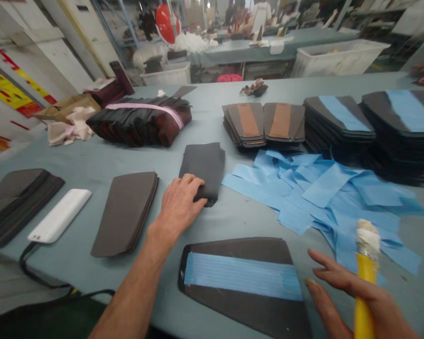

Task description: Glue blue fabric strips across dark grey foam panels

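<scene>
My left hand reaches to a small stack of dark panels in the middle of the table, fingers bent over its near edge and thumb at the corner. My right hand holds a brush with a yellow handle and whitish bristles pointing up; its thumb and forefinger are spread apart. Between the hands, nearer to me, lies a tapered dark panel with a blue strip across it. Right of the left hand is a loose heap of blue strips.
Stacks of dark panels with blue strips and brown strips stand at the back right. On the left are a plain panel stack, a white power bank with a cable, and a tied dark bundle.
</scene>
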`<state>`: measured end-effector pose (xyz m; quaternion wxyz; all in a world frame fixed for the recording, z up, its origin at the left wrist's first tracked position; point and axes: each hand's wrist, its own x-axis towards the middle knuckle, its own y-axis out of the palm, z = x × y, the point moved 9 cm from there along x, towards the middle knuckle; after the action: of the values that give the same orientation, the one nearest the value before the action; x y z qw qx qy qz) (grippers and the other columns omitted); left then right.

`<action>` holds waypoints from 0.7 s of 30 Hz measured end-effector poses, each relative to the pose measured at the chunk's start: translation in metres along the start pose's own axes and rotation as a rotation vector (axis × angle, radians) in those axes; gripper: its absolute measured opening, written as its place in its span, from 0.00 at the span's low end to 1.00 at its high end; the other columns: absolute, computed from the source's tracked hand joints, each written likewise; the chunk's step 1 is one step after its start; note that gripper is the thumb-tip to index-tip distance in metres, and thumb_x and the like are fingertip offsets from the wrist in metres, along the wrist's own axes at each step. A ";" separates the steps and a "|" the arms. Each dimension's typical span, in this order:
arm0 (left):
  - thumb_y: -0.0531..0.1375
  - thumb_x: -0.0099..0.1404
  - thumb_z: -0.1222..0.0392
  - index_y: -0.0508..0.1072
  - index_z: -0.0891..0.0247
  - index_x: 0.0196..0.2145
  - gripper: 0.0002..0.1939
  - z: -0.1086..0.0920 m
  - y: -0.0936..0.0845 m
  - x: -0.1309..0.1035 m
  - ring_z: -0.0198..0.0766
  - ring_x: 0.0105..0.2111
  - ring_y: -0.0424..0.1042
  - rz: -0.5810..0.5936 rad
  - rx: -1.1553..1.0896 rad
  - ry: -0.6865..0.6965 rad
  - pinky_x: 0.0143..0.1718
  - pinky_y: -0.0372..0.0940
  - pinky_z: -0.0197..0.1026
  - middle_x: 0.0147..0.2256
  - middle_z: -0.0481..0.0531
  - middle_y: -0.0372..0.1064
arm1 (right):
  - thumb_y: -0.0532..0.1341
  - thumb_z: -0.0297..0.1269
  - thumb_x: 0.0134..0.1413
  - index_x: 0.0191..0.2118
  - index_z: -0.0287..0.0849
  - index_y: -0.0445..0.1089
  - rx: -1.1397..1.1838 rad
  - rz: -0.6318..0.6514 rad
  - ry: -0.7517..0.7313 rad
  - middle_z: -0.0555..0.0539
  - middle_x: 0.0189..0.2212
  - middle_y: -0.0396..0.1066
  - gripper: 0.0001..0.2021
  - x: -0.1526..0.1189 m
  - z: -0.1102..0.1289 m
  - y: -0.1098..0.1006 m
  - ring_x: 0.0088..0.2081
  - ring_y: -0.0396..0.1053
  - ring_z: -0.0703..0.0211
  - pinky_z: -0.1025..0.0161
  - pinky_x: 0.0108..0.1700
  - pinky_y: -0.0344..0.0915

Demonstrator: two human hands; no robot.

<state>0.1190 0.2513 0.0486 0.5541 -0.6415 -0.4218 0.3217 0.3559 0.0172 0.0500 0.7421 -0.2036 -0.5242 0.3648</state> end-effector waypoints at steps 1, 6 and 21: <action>0.65 0.70 0.62 0.77 0.62 0.54 0.16 0.000 0.000 0.001 0.55 0.54 0.73 -0.004 0.001 0.004 0.58 0.67 0.56 0.56 0.59 0.75 | 0.58 0.58 0.75 0.48 0.44 0.71 -0.016 -0.002 0.015 0.42 0.45 0.86 0.20 0.001 0.001 0.000 0.36 0.86 0.51 0.63 0.26 0.74; 0.63 0.72 0.60 0.82 0.59 0.47 0.09 0.001 -0.002 0.000 0.53 0.53 0.75 -0.042 -0.026 0.038 0.59 0.66 0.53 0.52 0.55 0.80 | 0.56 0.54 0.79 0.47 0.46 0.70 -0.066 0.045 0.020 0.44 0.47 0.85 0.17 0.000 0.010 0.001 0.37 0.86 0.53 0.67 0.31 0.78; 0.53 0.75 0.53 0.83 0.64 0.44 0.20 0.018 -0.050 -0.007 0.47 0.40 0.79 -0.426 -0.397 -0.078 0.44 0.69 0.44 0.40 0.57 0.82 | 0.54 0.55 0.78 0.46 0.48 0.67 -0.065 0.118 0.018 0.42 0.49 0.85 0.16 0.010 0.015 -0.006 0.42 0.86 0.47 0.65 0.33 0.81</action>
<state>0.0910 0.2541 0.0947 0.4559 -0.6216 -0.6228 0.1338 0.3460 0.0193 0.0658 0.7170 -0.2611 -0.5163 0.3889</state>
